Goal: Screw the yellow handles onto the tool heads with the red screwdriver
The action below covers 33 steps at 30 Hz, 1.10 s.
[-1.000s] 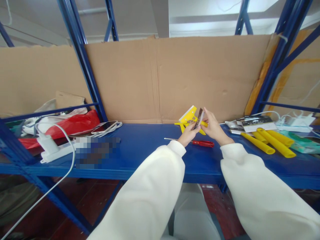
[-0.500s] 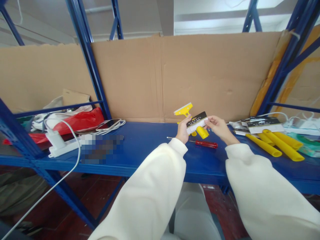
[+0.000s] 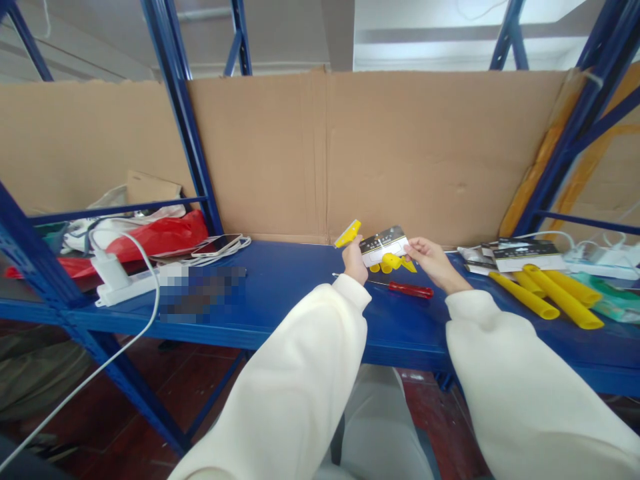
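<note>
Blue metal shelf [image 3: 290,287] spans frame's width; cardboard panel [image 3: 400,147] behind; pale ceiling [image 3: 280,33] at top; dark red floor [image 3: 240,380] below. Black-and-white card [image 3: 384,248] right of center, over shelf: left hand [image 3: 355,260] grips its left end, fingers mostly hidden; right hand [image 3: 430,259] pinches right end, thumb against fingers. Red-handled screwdriver [image 3: 410,290] beneath. Yellow tubes [image 3: 573,300], right; power strip [image 3: 127,288], left.

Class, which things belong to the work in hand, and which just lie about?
Likely in the job: card held by left hand and right hand; yellow scraper head; red screwdriver; yellow tubes.

Likely lying about: phone; red bundle; power strip.
</note>
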{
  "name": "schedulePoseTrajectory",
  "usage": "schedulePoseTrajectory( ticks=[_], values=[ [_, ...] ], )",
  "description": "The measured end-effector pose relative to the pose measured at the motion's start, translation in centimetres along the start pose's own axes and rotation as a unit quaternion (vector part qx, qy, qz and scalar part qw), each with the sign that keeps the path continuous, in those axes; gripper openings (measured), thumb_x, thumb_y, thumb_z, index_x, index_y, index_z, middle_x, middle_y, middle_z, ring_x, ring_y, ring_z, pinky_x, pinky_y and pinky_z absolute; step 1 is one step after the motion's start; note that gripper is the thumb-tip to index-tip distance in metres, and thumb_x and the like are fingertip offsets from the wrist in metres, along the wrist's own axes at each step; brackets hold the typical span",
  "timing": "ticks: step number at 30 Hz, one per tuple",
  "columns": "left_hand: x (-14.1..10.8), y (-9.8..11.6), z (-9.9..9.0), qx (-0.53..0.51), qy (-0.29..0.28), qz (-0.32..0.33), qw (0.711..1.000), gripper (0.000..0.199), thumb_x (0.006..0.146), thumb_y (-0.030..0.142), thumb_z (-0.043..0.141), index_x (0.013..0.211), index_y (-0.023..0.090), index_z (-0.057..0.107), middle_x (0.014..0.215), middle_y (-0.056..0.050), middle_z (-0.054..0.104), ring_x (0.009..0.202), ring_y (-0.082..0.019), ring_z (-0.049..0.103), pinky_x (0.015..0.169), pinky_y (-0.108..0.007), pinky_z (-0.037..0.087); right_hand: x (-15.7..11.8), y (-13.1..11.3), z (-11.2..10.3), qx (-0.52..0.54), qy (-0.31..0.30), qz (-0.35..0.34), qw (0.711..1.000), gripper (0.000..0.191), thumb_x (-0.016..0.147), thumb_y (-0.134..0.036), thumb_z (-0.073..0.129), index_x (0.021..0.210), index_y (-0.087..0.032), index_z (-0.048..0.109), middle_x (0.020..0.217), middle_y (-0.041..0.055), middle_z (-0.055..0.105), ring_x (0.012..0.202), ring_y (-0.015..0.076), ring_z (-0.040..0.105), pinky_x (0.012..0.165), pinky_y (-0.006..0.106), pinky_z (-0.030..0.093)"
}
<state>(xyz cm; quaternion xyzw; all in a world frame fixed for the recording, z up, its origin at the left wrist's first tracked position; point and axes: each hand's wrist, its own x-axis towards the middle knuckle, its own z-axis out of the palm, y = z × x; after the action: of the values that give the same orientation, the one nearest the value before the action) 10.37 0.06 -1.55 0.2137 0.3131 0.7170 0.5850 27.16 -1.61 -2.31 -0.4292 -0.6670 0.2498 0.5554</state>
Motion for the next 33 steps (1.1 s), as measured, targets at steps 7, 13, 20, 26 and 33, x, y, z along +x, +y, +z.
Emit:
schedulePoseTrajectory(
  ticks=[7, 13, 20, 26, 33],
  values=[
    [0.2, 0.2, -0.2, -0.002, 0.015, -0.019, 1.000, 0.009, 0.089, 0.023, 0.063, 0.095, 0.017, 0.066, 0.071, 0.001, 0.065, 0.075, -0.016, 0.073, 0.074, -0.028, 0.058, 0.0, -0.2, -0.2, 0.024, 0.010, -0.005, 1.000, 0.056, 0.061, -0.074, 0.076, 0.081, -0.025, 0.059, 0.059, -0.0032, 0.054, 0.056, 0.0145, 0.049, 0.056, 0.029, 0.043],
    [0.0, 0.6, -0.4, 0.011, 0.037, 0.019, 0.999, 0.010, 0.090, 0.017, 0.062, 0.097, 0.017, 0.070, 0.071, 0.003, 0.065, 0.076, -0.013, 0.072, 0.074, -0.024, 0.057, 0.0, -0.2, -0.4, 0.050, 0.017, -0.006, 0.999, 0.057, 0.060, -0.074, 0.079, 0.080, -0.024, 0.059, 0.057, -0.0032, 0.053, 0.055, 0.0137, 0.047, 0.054, 0.028, 0.040],
    [0.2, 0.0, -0.4, 0.000, 0.067, 0.057, 0.996, 0.031, 0.081, 0.002, 0.069, 0.109, 0.013, 0.075, 0.104, -0.008, 0.078, 0.098, -0.017, 0.074, 0.090, -0.028, 0.057, 0.1, 0.2, -0.2, 0.082, -0.016, -0.017, 0.996, 0.059, 0.059, -0.076, 0.082, 0.076, -0.023, 0.060, 0.053, -0.0043, 0.053, 0.050, 0.0113, 0.046, 0.049, 0.026, 0.038],
    [0.2, -0.1, -0.6, 0.028, 0.074, 0.073, 0.994, 0.052, 0.078, -0.008, 0.065, 0.126, 0.011, 0.072, 0.116, -0.011, 0.077, 0.103, -0.017, 0.074, 0.095, -0.027, 0.056, 0.3, 0.8, -0.4, 0.098, -0.023, -0.022, 0.995, 0.056, 0.061, -0.072, 0.085, 0.076, -0.023, 0.062, 0.053, -0.0041, 0.054, 0.051, 0.0113, 0.050, 0.048, 0.025, 0.041],
    [-0.4, 0.6, -0.6, 0.053, 0.093, 0.088, 0.990, 0.048, 0.081, -0.007, 0.065, 0.125, 0.009, 0.072, 0.108, -0.009, 0.078, 0.103, -0.017, 0.073, 0.087, -0.022, 0.057, 0.1, 0.6, 0.1, 0.081, -0.026, -0.019, 0.996, 0.057, 0.062, -0.074, 0.082, 0.077, -0.023, 0.061, 0.053, -0.0046, 0.052, 0.053, 0.0119, 0.048, 0.051, 0.026, 0.041]
  ],
)
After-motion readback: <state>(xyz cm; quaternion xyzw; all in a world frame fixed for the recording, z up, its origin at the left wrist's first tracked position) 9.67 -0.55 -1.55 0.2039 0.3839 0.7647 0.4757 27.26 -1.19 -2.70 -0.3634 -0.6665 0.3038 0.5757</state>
